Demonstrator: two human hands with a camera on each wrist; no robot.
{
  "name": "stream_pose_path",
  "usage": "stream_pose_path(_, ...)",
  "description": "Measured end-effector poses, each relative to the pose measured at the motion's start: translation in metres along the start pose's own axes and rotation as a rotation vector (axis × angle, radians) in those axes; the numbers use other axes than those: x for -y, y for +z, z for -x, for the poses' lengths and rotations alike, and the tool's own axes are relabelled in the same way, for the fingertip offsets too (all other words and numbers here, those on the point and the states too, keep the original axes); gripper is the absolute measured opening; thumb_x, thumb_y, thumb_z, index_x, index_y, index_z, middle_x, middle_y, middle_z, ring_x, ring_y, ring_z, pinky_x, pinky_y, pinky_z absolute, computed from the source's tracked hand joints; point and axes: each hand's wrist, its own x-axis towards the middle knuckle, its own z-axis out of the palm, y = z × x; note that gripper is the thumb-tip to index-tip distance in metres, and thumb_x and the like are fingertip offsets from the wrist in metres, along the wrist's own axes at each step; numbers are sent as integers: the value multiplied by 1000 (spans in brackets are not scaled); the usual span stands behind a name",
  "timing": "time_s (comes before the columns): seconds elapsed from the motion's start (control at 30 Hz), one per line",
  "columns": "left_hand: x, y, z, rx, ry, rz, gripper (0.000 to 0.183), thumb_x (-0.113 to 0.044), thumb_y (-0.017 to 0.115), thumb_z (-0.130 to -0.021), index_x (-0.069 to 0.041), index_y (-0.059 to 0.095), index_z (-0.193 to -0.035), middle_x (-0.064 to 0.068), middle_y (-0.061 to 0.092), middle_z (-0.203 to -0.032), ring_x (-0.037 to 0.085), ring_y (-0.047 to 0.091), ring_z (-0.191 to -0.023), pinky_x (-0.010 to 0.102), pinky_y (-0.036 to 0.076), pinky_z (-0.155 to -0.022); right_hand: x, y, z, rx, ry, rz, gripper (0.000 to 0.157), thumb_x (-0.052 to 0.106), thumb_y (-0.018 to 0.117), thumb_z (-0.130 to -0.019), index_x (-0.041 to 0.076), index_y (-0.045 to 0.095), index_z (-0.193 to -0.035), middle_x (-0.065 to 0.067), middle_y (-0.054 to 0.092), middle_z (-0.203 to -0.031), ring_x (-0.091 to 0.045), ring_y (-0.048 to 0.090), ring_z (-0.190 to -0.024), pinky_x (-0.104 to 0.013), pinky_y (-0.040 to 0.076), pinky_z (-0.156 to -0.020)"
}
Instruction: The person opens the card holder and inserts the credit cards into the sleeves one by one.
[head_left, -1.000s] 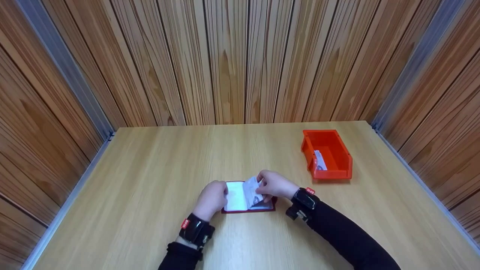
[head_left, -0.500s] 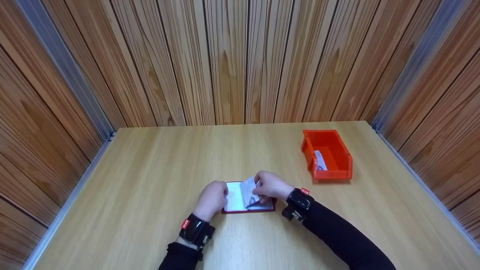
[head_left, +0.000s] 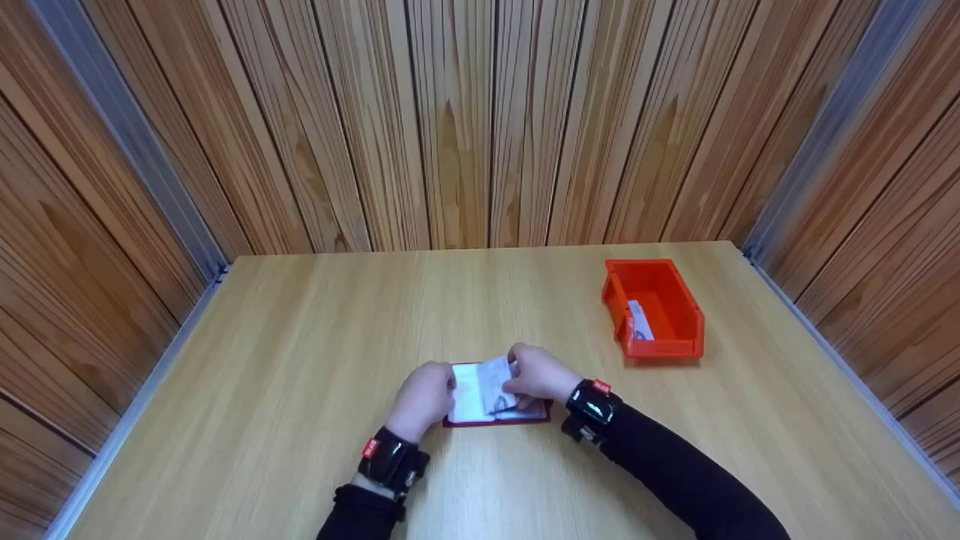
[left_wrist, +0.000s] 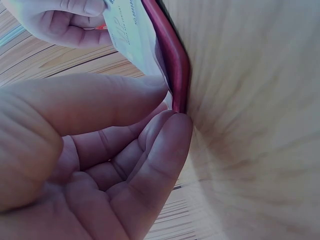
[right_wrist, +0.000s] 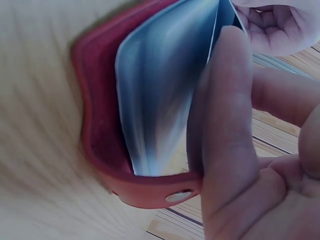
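Note:
A red card holder with clear plastic sleeves lies spread open on the table; a metal snap shows on its strap in the right wrist view. My left hand pinches the holder's left edge between thumb and fingers, close over the tabletop. My right hand pinches a printed white card by its right side, and the card stands tilted over the middle of the holder. I cannot tell whether that card sits inside a sleeve.
An orange-red open-front bin stands at the back right of the wooden table. A white printed card leans inside it by the left wall. Wood-panelled walls close in the back and both sides.
My right hand has shifted a little left with the card, which leans further over the left side of the holder. The left hand stays where it was.

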Motion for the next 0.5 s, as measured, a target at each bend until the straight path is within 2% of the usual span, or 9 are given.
stream_pose_path(0.1,1,0,0,-11,16,-13,11,7,69,-78,-2,63,-81,4,57,-75,22,55,-71,37,48,-67,1,2,0,-11,0,34,48,9,73,-89,-6,51,-129,-8,59,-82,-15,61,-54,-27,51,-48)
stream_pose_path(0.5,-2,-1,-1,26,-35,-2,12,7,68,-80,-2,64,-87,6,60,-81,24,58,-75,38,49,-69,8,5,-1,11,21,46,55,7,73,-88,-4,48,-135,-10,60,-93,-17,62,-58,-27,52,-50)
